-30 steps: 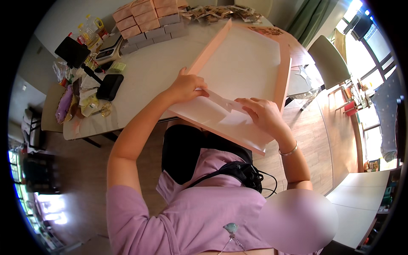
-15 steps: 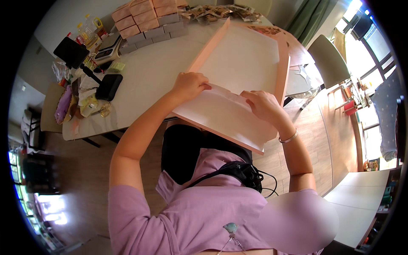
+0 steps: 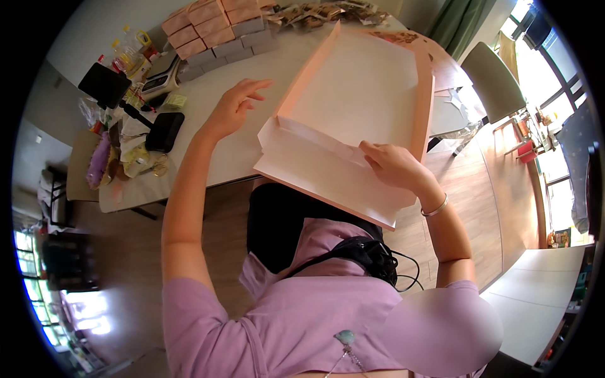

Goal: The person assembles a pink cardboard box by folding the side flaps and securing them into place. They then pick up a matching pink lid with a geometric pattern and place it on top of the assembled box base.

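Pinching inner flap of cardboard box [image 3: 353, 120] with your right hand [image 3: 394, 165]; left hand [image 3: 234, 107] spread, hovering over surface [image 3: 214, 145] just left of box.

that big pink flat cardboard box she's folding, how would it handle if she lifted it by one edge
The pink cardboard box is a wide thin sheet, so it would probably sag or flap from one edge. It looks light for its size. Its near part overhangs the table under the right hand, so a push could tip it off.
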The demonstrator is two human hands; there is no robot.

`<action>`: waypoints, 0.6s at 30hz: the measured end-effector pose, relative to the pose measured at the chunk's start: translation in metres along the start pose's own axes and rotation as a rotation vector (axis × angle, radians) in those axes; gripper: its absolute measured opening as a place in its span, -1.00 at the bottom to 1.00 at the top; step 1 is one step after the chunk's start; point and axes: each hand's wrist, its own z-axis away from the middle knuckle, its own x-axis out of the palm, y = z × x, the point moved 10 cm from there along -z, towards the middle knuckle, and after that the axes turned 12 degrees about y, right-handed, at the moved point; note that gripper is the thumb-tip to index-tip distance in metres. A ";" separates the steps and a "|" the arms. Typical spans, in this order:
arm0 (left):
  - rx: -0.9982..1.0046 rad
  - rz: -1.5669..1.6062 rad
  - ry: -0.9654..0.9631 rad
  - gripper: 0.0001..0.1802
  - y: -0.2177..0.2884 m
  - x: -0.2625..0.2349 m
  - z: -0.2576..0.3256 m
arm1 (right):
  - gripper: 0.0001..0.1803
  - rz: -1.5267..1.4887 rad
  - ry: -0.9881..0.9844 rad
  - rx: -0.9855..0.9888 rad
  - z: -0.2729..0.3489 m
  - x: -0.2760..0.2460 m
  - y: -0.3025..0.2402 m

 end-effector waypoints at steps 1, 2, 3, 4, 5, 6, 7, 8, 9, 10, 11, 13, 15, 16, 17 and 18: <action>0.058 -0.202 0.016 -0.23 0.009 -0.005 0.004 | -0.87 -0.005 -0.003 0.021 0.000 -0.001 0.001; 0.117 -0.404 0.032 -0.18 0.015 -0.008 0.009 | -0.86 -0.006 0.001 0.022 0.001 0.001 0.003; 0.128 -0.423 -0.020 -0.14 0.017 -0.001 0.014 | -0.84 -0.008 0.006 0.016 0.001 0.001 0.005; 0.139 -0.442 -0.072 -0.10 0.020 0.008 0.019 | -0.82 -0.010 0.011 0.011 0.000 0.001 0.005; 0.151 -0.460 -0.124 -0.06 0.021 0.016 0.019 | -0.79 -0.001 0.036 0.013 -0.001 -0.002 0.003; 0.179 -0.448 -0.169 -0.07 0.023 0.023 0.019 | -0.76 0.009 0.053 0.018 -0.001 -0.007 -0.002; 0.207 -0.435 -0.213 -0.09 0.027 0.029 0.017 | -0.72 0.018 0.071 0.024 -0.001 -0.010 -0.005; 0.235 -0.422 -0.257 -0.11 0.028 0.033 0.015 | -0.70 0.022 0.084 0.040 -0.002 -0.009 -0.005; 0.260 -0.374 -0.262 -0.18 0.028 0.034 0.012 | -0.67 0.030 0.096 0.055 -0.003 -0.009 -0.004; 0.284 -0.326 -0.267 -0.24 0.026 0.034 0.007 | -0.64 0.039 0.108 0.069 -0.003 -0.009 -0.003; 0.308 -0.278 -0.272 -0.31 0.026 0.035 0.005 | -0.65 0.045 0.124 0.069 -0.003 -0.010 -0.003; 0.323 -0.244 -0.313 -0.42 0.026 0.039 0.002 | -0.66 0.055 0.157 0.072 -0.001 -0.012 -0.003; 0.356 -0.225 -0.336 -0.51 0.034 0.040 0.000 | -0.69 0.021 0.181 0.025 0.001 -0.018 -0.011; 0.382 -0.223 -0.337 -0.54 0.042 0.040 0.001 | -0.71 0.003 0.194 0.002 0.001 -0.021 -0.014; 0.408 -0.221 -0.338 -0.57 0.049 0.040 0.003 | -0.73 -0.005 0.174 -0.008 0.002 -0.019 -0.014; 0.443 -0.208 -0.344 -0.60 0.056 0.039 0.005 | -0.74 -0.012 0.157 -0.021 0.002 -0.018 -0.014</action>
